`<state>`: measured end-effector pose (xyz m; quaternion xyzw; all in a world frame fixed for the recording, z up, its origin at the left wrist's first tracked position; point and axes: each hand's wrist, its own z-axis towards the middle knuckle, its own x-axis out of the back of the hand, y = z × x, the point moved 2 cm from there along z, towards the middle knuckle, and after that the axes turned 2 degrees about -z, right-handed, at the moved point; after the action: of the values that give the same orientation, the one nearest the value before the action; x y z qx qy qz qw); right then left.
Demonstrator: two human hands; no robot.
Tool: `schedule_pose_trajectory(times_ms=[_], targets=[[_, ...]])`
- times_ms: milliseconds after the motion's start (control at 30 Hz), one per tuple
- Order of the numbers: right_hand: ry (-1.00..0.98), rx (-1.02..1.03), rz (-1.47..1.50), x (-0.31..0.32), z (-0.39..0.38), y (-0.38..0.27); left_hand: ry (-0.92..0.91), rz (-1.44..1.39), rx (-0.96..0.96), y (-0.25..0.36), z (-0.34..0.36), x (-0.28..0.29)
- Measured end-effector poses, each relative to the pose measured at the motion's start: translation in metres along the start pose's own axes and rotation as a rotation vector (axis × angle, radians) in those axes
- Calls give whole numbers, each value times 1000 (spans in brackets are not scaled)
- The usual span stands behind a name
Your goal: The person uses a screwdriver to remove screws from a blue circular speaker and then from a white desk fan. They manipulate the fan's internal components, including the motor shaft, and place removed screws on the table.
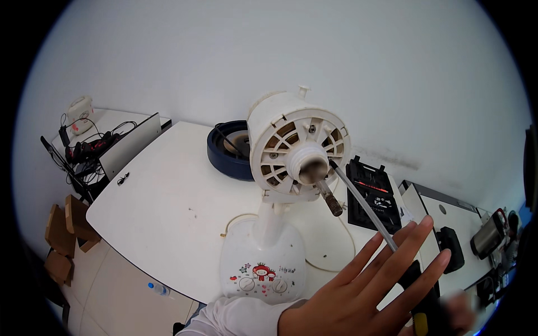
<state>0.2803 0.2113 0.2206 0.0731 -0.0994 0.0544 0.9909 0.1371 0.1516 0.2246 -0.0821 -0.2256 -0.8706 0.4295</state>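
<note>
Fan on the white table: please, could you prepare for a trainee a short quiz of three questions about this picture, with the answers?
1. True or false: the fan lies on its side on the white table.
2. Choose: which tool's slim shaft runs from beside the left hand's fingers toward the fan's motor?
A. Pliers
B. Screwdriver
C. Hammer
3. Count: how many knobs show on the fan's base?

Key: 1. False, it stands upright. 2. B. 3. Two.

The left sleeve is long, plain white and loosely creased, ending at the wrist. The fingers are bare and slender. Right-hand detail is blurred.
</note>
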Motion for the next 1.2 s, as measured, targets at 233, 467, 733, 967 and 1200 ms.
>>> schedule_pose_trajectory(times_ms=[233,467,733,967,1200], targets=[[89,-42,-162,-3,-6,-10,168,-136,-106,-9,2,-3],[-24,98,-232,8,-8,-9,169,-65,-215,-26,-4,-16],[-47,133,-216,10,-13,-10,249,-98,-247,-29,-4,-20],[-261,114,-222,14,-3,-7,-63,-93,66,-5,5,17],[-91,182,-254,13,-15,1,30,-111,5,-4,-2,9]])
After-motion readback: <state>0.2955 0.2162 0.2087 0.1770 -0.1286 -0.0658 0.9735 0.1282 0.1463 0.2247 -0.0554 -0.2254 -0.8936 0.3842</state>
